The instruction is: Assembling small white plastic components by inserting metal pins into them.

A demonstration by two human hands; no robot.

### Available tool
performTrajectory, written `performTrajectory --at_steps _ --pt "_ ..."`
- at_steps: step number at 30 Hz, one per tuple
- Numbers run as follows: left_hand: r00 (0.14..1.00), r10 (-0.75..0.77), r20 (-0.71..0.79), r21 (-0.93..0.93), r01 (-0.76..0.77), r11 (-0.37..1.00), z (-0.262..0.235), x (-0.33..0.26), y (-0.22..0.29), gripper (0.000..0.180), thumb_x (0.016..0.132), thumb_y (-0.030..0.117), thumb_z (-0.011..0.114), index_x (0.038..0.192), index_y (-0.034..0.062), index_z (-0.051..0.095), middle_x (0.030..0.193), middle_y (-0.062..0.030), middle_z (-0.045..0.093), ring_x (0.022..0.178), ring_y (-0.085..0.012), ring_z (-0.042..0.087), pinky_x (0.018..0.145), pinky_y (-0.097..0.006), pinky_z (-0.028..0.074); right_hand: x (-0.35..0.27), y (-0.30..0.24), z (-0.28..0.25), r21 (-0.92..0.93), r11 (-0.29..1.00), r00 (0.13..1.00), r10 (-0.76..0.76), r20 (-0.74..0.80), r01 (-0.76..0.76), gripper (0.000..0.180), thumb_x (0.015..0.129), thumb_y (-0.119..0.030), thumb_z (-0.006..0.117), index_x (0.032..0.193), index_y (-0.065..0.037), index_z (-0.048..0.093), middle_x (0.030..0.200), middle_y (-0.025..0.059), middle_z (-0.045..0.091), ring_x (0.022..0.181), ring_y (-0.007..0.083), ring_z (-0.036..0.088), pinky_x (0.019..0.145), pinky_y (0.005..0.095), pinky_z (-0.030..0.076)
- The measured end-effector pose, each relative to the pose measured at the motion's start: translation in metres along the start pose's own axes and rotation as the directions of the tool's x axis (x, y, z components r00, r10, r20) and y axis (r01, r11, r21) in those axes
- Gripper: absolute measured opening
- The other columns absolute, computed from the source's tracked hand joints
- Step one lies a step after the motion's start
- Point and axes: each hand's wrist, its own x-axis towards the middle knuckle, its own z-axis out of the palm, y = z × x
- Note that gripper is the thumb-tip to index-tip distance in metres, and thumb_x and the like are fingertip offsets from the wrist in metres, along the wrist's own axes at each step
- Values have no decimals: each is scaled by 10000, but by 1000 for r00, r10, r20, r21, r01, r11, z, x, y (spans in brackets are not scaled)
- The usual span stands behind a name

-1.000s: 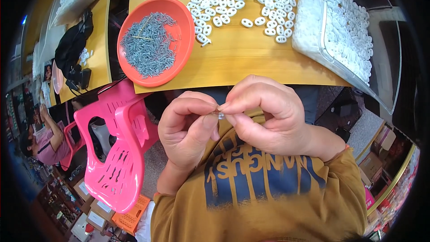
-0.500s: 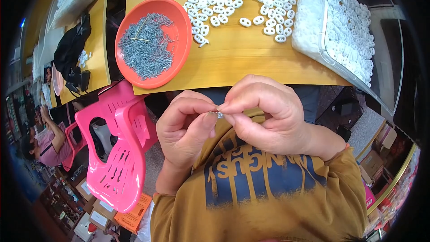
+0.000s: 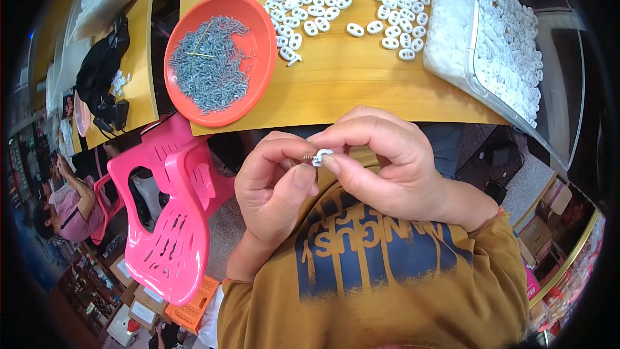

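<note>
My right hand (image 3: pixel 394 168) pinches a small white plastic piece (image 3: pixel 325 154) between thumb and index finger, in front of my chest and just off the table's near edge. Close against its left side is a threaded metal screw (image 3: pixel 309 158), at the fingertips of my left hand (image 3: pixel 271 178), whose thumb and index finger are closed around it. How far the screw sits in the piece is too small to tell. Past my hands, many white oval two-hole pieces (image 3: pixel 355 30) lie on the wooden table (image 3: pixel 361 94). A red bowl (image 3: pixel 261 52) of grey screws (image 3: pixel 206 68) stands left of them.
At the right, a clear plastic bin (image 3: pixel 472 32) holds a heap of white pieces. A pink plastic chair (image 3: pixel 169 245) stands to my left, with an orange crate (image 3: pixel 194 307) below it. Another person (image 3: pixel 74 210) sits farther left. A second table (image 3: pixel 139 58) carries a black cloth.
My fingertips have parted slightly, so the white piece and the screw's thread show more. The left hand has shifted a little to the right.
</note>
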Motion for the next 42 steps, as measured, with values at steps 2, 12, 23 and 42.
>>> performTrajectory --at_steps 2,12,23,42 --pt "999 10 -42 -14 -11 1000 5 -4 -4 147 811 -43 559 954 -18 542 901 -79 521 630 -64 497 574 -170 415 0 1 -5 27 1000 994 11 109 -14 181 773 52 604 946 2 601 847 93 608 745 162 589 646 246 458" --pt "985 149 -84 77 -143 987 4 -5 -15 118 822 -54 536 926 1 532 896 -87 511 605 -65 478 531 -171 409 -5 4 3 278 945 985 167 46 -173 141 798 33 565 929 8 611 801 54 589 700 101 583 608 224 459" --pt "976 152 -153 -47 -161 986 4 -1 -24 109 853 9 527 961 -2 539 915 -76 499 618 -79 482 528 -179 405 -3 8 13 380 865 937 349 15 -328 116 810 -20 590 921 9 606 818 42 591 740 78 557 644 227 455" --pt "994 -9 -108 -370 -32 929 -17 -4 0 111 870 50 531 952 -22 545 879 -143 613 569 -153 566 505 -241 472 57 65 -39 -977 101 959 -231 163 190 192 710 -39 585 901 -21 600 885 86 557 834 251 528 743 358 421"
